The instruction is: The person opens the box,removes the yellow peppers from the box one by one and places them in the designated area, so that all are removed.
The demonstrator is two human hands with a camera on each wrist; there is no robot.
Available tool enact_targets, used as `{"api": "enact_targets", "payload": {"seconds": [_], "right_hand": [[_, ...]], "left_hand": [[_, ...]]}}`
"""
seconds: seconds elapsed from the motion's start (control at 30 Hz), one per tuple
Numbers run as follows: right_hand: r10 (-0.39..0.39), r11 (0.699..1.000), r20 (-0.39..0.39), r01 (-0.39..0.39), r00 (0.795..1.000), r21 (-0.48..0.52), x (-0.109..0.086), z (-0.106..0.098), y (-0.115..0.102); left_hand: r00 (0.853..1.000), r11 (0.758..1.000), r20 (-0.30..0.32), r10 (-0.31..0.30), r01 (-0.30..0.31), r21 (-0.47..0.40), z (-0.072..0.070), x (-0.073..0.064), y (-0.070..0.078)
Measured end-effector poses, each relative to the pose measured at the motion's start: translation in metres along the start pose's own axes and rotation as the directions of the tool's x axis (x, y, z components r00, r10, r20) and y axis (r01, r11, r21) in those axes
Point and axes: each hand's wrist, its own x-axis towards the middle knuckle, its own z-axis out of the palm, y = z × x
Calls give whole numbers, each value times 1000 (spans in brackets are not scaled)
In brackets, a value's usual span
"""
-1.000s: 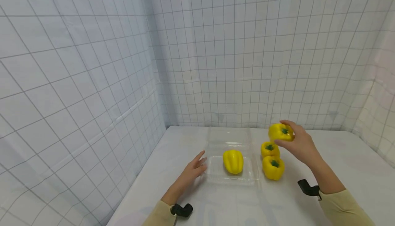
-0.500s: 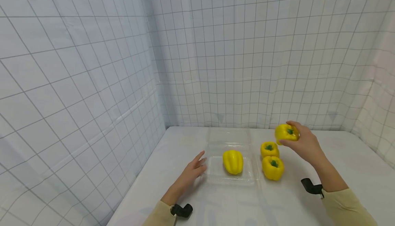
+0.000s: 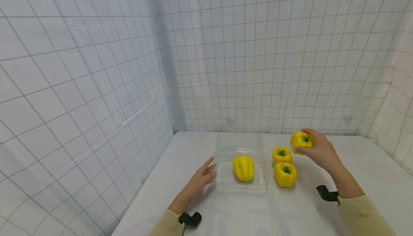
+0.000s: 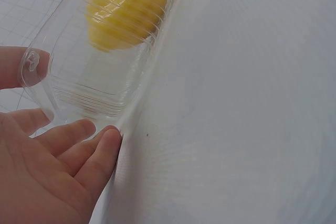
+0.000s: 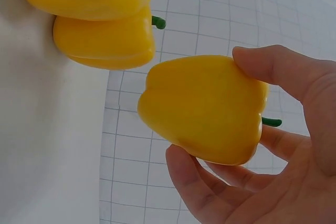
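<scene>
My right hand point(image 3: 323, 153) holds a yellow bell pepper point(image 3: 302, 141) between thumb and fingers, its green stem towards the palm. In the right wrist view the bell pepper point(image 5: 205, 108) looks whole and glossy. Two more bell peppers point(image 3: 282, 155) point(image 3: 285, 175) stand touching, just left of this hand, stems up. Farther left, a clear plastic clamshell container point(image 3: 226, 186) lies with its lid point(image 3: 239, 142) folded back, and one bell pepper point(image 3: 243, 168) lies on its side in it. At its left edge my left hand point(image 3: 200, 180) touches the plastic with loosely extended fingers point(image 4: 68, 136).
A white table point(image 3: 238, 216) carries everything. White cloth walls with a grid point(image 3: 245, 60) rise behind it and at both sides. Each wrist wears a black camera mount point(image 3: 191, 220).
My right hand has moved to the right and slightly nearer with the bell pepper, away from the standing pair. The left hand and the container have stayed put.
</scene>
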Motion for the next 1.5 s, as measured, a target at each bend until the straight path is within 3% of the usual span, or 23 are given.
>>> {"api": "enact_targets", "payload": {"seconds": [0.77,1.5], "right_hand": [[67,995,116,-58,991,-80,3,16,20],[65,988,204,-34,977,-152,0,25,30]], "left_hand": [[1000,1000,3,21,-22,21,1,1,2],[1000,1000,-3,5,-5,26,1,0,3]]}}
